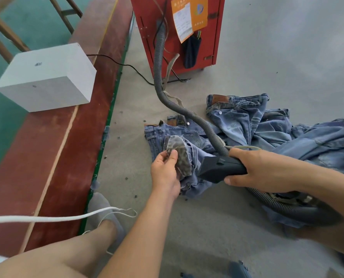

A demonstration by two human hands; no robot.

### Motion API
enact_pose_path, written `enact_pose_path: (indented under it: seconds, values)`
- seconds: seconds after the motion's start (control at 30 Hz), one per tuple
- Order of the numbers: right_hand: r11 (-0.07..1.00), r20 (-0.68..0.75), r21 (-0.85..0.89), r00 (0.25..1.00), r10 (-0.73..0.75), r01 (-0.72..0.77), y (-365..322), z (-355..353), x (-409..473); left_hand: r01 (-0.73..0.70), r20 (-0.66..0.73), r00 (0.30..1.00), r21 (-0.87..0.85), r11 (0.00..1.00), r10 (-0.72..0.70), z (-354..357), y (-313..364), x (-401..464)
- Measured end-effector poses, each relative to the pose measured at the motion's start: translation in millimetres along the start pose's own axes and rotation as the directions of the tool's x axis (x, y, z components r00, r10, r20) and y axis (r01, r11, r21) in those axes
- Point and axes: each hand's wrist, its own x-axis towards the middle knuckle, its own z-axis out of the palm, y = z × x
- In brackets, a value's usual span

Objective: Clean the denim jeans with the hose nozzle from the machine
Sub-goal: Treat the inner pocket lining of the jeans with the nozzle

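Bare knee and leg [71, 249]: nearest the lens, lower left, ending in a grey slipper [105, 209] on the grey concrete floor [207, 227]; a white cord [46, 218] crosses above the leg.
Left hand [165, 169]: just left of the black plastic hose nozzle [219, 169], fingers and thumb pinching a turned-out grey speckled pocket lining [180, 157] of the jeans.
Right hand [255, 171]: curled round the rear grip of the nozzle, thumb along the underside, fingers over the top.
Nozzle: wide flat mouth pointing left, touching or just beside the pocket lining; which of the two I cannot tell.
Faded blue denim jeans [179, 137]: lying crumpled on the floor directly under and behind the nozzle, waistband with a brown leather patch and a metal button at the far edge, frayed threads round the pocket.
More blue denim jeans [257, 121]: heaped to the right of the nozzle, running under the right forearm.
Grey ribbed hose [161, 63]: runs from the nozzle up across the jeans to the red metal machine cabinet [179, 33], well beyond the nozzle; another loop lies under the right forearm.
Cabinet: carries orange paper labels [189, 15] and a dark cloth pouch [191, 53].
White box [46, 77]: far left of the nozzle, on a red-brown wooden board [56, 157].
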Motion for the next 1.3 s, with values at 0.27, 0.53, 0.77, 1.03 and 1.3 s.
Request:
enact_pose_path:
  seconds: [0.27,0.53,0.77,1.03,1.3]
  values:
    - [0.969,-0.013,0.243,0.999,0.044,-0.040,-4.0,-4.6,4.5,0.274,0.221,0.950,-0.251,0.928,-0.220,10.5,3.6,-14.9]
    - [0.875,-0.182,0.467,0.954,0.236,-0.127,-9.1,-1.3,24.4,0.256,0.218,0.953,-0.218,0.942,-0.208,15.9,-2.0,-26.0]
    - [0.912,-0.100,0.388,0.977,0.190,-0.138,-20.1,6.7,17.9,0.219,0.251,0.949,-0.088,0.972,-0.191,14.5,-1.4,-30.5]
    - [0.838,-0.022,0.525,0.982,0.188,-0.149,-4.5,-14.3,-3.3,0.252,0.322,0.925,-0.125,0.960,-0.201,12.2,2.3,-31.4]
    - [0.818,-0.155,0.550,0.941,0.299,-0.169,-26.2,0.1,19.4,0.300,0.345,0.909,-0.148,0.942,-0.235,7.0,-16.5,-36.9]
